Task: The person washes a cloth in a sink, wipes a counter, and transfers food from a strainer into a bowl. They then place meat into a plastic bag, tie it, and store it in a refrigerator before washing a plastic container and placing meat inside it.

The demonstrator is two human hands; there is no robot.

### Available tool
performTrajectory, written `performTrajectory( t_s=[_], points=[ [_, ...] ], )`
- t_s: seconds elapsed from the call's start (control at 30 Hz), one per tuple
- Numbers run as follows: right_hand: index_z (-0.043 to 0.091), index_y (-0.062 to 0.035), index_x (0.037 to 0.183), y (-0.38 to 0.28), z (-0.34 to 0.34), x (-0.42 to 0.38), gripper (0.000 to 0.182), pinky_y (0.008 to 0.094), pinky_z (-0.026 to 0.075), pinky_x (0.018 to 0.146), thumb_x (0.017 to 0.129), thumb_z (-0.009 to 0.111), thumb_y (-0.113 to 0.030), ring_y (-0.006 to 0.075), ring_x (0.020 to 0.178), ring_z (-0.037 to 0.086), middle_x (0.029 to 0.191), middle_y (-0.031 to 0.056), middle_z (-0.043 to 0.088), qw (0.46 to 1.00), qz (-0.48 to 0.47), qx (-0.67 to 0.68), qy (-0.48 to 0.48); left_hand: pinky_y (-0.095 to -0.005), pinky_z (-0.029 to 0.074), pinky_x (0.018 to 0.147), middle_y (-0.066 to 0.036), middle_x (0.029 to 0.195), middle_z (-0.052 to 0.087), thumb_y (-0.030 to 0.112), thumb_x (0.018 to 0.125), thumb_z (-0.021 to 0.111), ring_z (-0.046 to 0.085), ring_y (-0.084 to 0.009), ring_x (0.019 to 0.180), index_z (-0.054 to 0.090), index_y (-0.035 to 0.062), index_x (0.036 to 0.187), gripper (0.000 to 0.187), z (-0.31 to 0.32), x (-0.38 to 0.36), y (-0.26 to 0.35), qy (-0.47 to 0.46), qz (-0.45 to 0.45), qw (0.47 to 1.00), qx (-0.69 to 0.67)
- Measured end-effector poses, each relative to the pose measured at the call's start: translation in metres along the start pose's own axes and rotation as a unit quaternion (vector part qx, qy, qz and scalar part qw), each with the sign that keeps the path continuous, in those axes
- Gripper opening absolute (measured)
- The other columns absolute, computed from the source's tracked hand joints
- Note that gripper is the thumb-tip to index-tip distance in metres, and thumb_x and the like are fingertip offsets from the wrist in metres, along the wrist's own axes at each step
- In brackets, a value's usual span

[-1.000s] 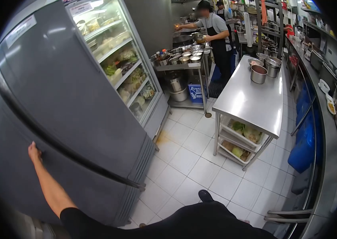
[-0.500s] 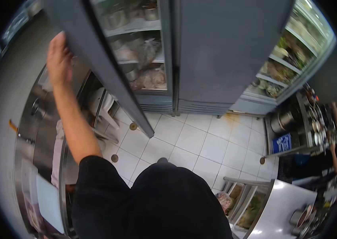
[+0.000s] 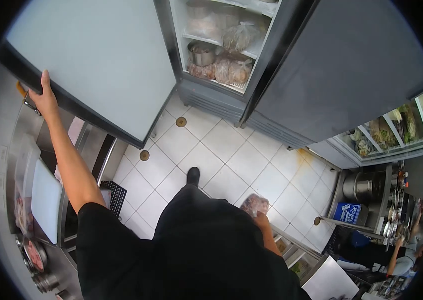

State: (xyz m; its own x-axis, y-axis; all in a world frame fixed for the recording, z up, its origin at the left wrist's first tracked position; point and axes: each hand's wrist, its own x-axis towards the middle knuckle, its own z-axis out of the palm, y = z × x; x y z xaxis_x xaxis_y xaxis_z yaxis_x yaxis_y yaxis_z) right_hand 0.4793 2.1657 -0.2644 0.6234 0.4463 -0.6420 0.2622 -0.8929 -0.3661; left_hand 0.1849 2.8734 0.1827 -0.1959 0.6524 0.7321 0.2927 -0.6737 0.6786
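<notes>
At the left, my left hand (image 3: 46, 102) grips the outer edge of a refrigerator door (image 3: 96, 60), its thumb on the pale inner face and its fingers partly hidden at the dark rim. The door stands wide open. Low and right of my body, my right hand (image 3: 261, 220) is closed on a clear plastic bag of reddish meat (image 3: 254, 204), held above the tiled floor. Ahead is the open refrigerator (image 3: 184, 80), whose white shelves carry tied plastic bags (image 3: 239, 70) and a metal pot (image 3: 202, 54).
A second grey door (image 3: 341, 70) is closed beside the open compartment. Further right, a lit refrigerator (image 3: 386, 130) holds vegetables. A steel counter with a white cutting board (image 3: 46, 200) runs along my left. A co-worker (image 3: 381, 255) stands by shelves of pots at the right.
The refrigerator door has swung further open to the left, with my left hand still on its edge. My view has turned, and my right hand with the bag of meat now shows clearly.
</notes>
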Motion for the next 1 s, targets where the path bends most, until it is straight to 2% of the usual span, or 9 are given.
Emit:
performTrajectory(
  t_s=[0.07,0.17,0.27,0.37,0.47,0.57,0.7,0.9,1.0],
  points=[
    [0.067,0.0009,0.099,-0.034,0.005,0.008,0.049,0.0459,0.048,0.089,0.069,0.070,-0.037,0.0405,0.101,0.063,0.103,0.0287,0.065,0.996,-0.080,0.041,-0.007,-0.0319,0.043,0.095,-0.013,0.117,0.060,0.040,0.086,0.073,0.058,-0.0221,0.103,0.051,-0.0052,0.124,0.062,0.008,-0.001,-0.023,0.056,0.043,0.997,0.009],
    [0.066,0.0000,0.104,-0.107,-0.007,0.004,0.050,0.0455,0.048,0.091,0.072,0.068,-0.038,0.0394,0.104,0.062,0.104,0.0270,0.065,0.996,-0.060,0.016,-0.056,-0.0320,0.041,0.097,-0.014,0.122,0.058,0.037,0.090,0.068,0.055,-0.0218,0.108,0.047,-0.0059,0.129,0.061,0.008,0.003,-0.037,0.061,0.014,0.998,-0.017],
    [0.065,-0.0031,0.109,-0.152,0.003,0.019,0.049,0.0460,0.048,0.091,0.074,0.065,-0.038,0.0387,0.105,0.062,0.106,0.0245,0.066,0.995,-0.082,-0.022,-0.054,-0.0312,0.039,0.099,-0.016,0.126,0.055,0.037,0.091,0.067,0.053,-0.0210,0.112,0.042,-0.0065,0.133,0.065,0.008,-0.005,-0.033,0.043,0.042,0.998,-0.016],
    [0.064,-0.0082,0.114,-0.208,-0.007,0.030,0.048,0.0463,0.048,0.089,0.075,0.064,-0.035,0.0388,0.104,0.062,0.109,0.0220,0.066,0.983,-0.077,-0.088,-0.143,-0.0300,0.037,0.102,-0.017,0.132,0.050,0.035,0.092,0.066,0.050,-0.0202,0.115,0.031,-0.0078,0.140,0.073,0.011,-0.014,-0.035,0.068,-0.004,0.998,-0.018],
    [0.063,-0.0101,0.122,-0.227,0.009,0.053,0.056,0.0420,0.048,0.091,0.076,0.067,-0.042,0.0373,0.106,0.062,0.109,0.0240,0.066,0.978,-0.082,-0.116,-0.154,-0.0321,0.034,0.108,-0.020,0.140,0.041,0.035,0.093,0.064,0.047,-0.0220,0.122,0.025,-0.0110,0.142,0.078,0.015,-0.021,-0.033,0.057,0.020,0.997,-0.037],
    [0.062,-0.0111,0.118,-0.251,0.004,0.058,0.047,0.0474,0.049,0.087,0.075,0.063,-0.031,0.0382,0.100,0.064,0.107,0.0212,0.067,0.971,-0.111,-0.164,-0.133,-0.0356,0.024,0.115,-0.025,0.150,0.027,0.038,0.095,0.060,0.032,-0.0267,0.138,0.017,-0.0125,0.145,0.083,0.016,-0.028,-0.038,0.086,0.017,0.994,0.067],
    [0.061,-0.0108,0.118,-0.268,-0.002,0.073,0.047,0.0468,0.049,0.087,0.075,0.063,-0.030,0.0373,0.100,0.064,0.107,0.0211,0.067,0.967,-0.118,-0.185,-0.131,-0.0393,0.009,0.119,-0.028,0.155,0.006,0.042,0.097,0.055,0.008,-0.0332,0.147,0.009,-0.0119,0.147,0.087,0.009,-0.033,-0.053,0.079,0.022,0.989,0.121],
    [0.060,-0.0123,0.124,-0.277,-0.007,0.089,0.056,0.0444,0.049,0.090,0.073,0.066,-0.034,0.0350,0.105,0.063,0.110,0.0183,0.067,0.966,-0.080,-0.194,-0.154,-0.0401,0.008,0.119,-0.029,0.156,0.002,0.038,0.098,0.053,0.006,-0.0338,0.147,0.002,-0.0102,0.148,0.086,0.007,-0.043,-0.066,0.067,0.033,0.982,0.174],
    [0.060,-0.0119,0.123,-0.267,0.000,0.089,0.055,0.0449,0.049,0.089,0.072,0.066,-0.033,0.0352,0.104,0.063,0.110,0.0186,0.067,0.973,-0.096,-0.174,-0.120,-0.0405,0.009,0.119,-0.030,0.156,0.000,0.035,0.099,0.051,0.005,-0.0354,0.147,0.000,-0.0096,0.148,0.084,0.012,-0.059,-0.057,0.031,0.049,0.989,0.139]
  ],
)
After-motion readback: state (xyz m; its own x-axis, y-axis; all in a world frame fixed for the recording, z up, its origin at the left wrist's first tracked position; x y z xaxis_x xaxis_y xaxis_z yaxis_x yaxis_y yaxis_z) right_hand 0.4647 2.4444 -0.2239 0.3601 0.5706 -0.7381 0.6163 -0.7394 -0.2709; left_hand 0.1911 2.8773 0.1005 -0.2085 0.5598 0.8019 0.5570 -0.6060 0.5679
